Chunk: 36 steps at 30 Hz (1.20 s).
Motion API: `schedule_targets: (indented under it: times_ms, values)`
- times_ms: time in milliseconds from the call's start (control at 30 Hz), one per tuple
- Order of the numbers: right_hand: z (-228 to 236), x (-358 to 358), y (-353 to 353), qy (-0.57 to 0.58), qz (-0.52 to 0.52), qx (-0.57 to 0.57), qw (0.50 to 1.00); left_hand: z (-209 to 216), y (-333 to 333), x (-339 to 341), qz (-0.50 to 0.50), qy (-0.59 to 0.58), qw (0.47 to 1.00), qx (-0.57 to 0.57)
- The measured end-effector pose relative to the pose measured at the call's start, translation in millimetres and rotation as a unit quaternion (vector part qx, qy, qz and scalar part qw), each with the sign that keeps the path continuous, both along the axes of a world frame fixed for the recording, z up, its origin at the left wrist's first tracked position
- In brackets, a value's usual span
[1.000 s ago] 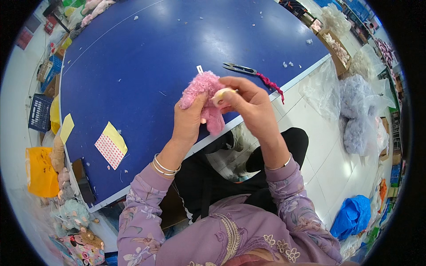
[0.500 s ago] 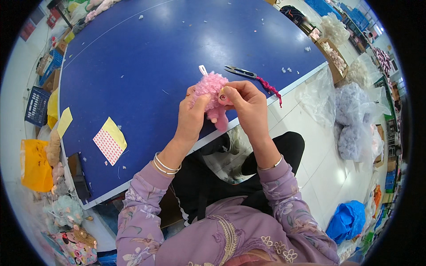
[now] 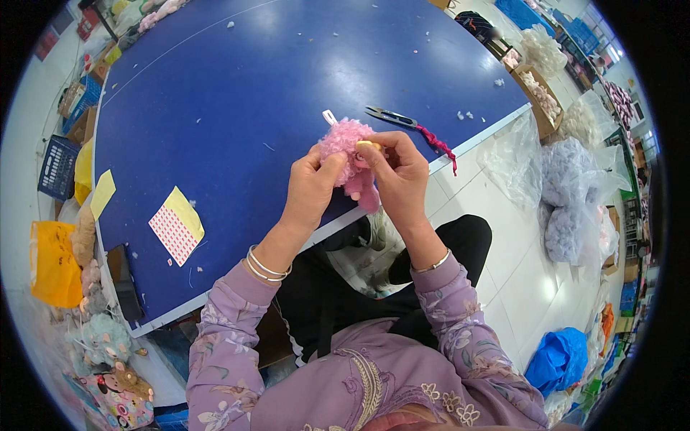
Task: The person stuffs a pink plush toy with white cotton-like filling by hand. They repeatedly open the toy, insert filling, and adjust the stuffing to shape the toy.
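Observation:
A small pink curly plush toy (image 3: 346, 135) with a white loop on top is held over the table's near edge. My left hand (image 3: 310, 187) is closed round its left side, thumb pressed into the fur. At the toy's face, my right hand (image 3: 401, 176) pinches a small yellow piece (image 3: 368, 144) between thumb and fingers; its kind is unclear. A round eye shows partly just beside that thumb. Beyond my right hand lie thread snips (image 3: 392, 117) with a dark pink cord wrapped on the handle.
On the blue table (image 3: 237, 93) lie a sticker sheet (image 3: 175, 226) of small red marks, a yellow paper (image 3: 103, 195), a dark flat object (image 3: 125, 284) and bits of fluff. Bags of grey plush (image 3: 568, 172) and a blue bag (image 3: 557, 361) are on the floor at right.
The right thumb and fingers have shifted over the toy's face, and the yellow piece shows more plainly between them. The eye is now more covered. My left hand keeps its hold.

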State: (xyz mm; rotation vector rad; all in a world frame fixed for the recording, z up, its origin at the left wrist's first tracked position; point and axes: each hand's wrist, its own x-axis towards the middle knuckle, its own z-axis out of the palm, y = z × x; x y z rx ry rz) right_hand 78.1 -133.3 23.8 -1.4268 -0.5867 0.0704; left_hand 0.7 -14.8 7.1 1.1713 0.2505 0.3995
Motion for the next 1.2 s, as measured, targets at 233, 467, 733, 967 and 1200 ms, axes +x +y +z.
schedule_targets:
  times_ms: [233,467,733,967,1200]
  values:
    - [-4,4,-7,-0.089,0.01,-0.057,0.994,3,2,0,-0.05,0.034,0.998,-0.034]
    - [7,5,-13,-0.164,0.063,-0.098,0.98,-7,9,3,-0.045,0.051,0.996,-0.051]
    - [-2,5,-16,-0.098,-0.01,-0.073,0.992,0,4,3,-0.048,0.041,0.998,0.002]
    - [18,19,-26,-0.087,0.108,-0.197,0.971,0,5,1,-0.03,0.035,0.999,-0.029]
    - [17,9,-22,-0.164,0.064,-0.164,0.971,-8,7,4,-0.038,0.055,0.998,0.02]
